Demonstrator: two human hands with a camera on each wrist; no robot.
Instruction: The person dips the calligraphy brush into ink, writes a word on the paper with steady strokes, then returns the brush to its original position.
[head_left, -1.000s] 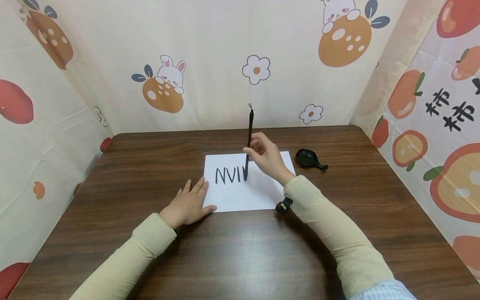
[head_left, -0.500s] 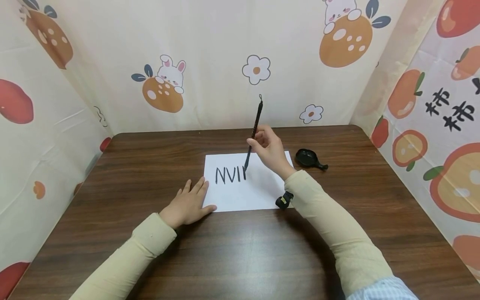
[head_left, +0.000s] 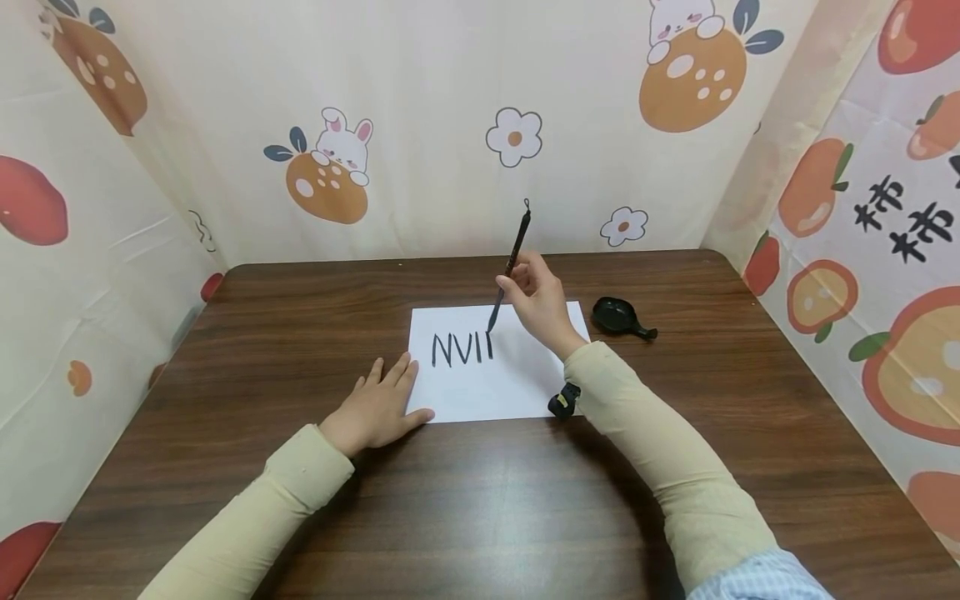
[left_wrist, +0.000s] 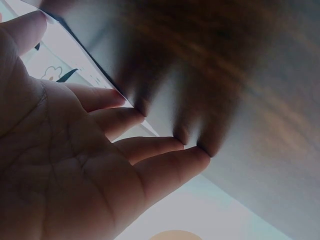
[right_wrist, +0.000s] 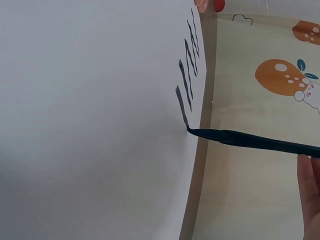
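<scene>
My right hand (head_left: 542,300) pinches a black writing brush (head_left: 519,237) by its handle, which leans up and to the right. In the right wrist view the brush's bent tip (right_wrist: 191,130) touches the white paper (right_wrist: 100,110) at the upper end of the last ink stroke (right_wrist: 181,105). Black marks reading "NVI" (head_left: 456,350) and that further upright stroke run across the sheet. My left hand (head_left: 375,407) lies with spread fingers at the paper's left edge. The left wrist view shows its palm and its straight fingers (left_wrist: 172,172) against the tabletop.
A small black ink dish (head_left: 615,315) with a short handle sits on the brown wooden table (head_left: 480,517), right of the paper. A black strap-like device (head_left: 564,402) hangs at the right cuff. Printed curtains (head_left: 435,125) enclose the back and sides.
The brush tip has gone from the lower end of the last stroke up to its top. My right hand has risen away slightly, and the handle tilts further right. The left hand stays put.
</scene>
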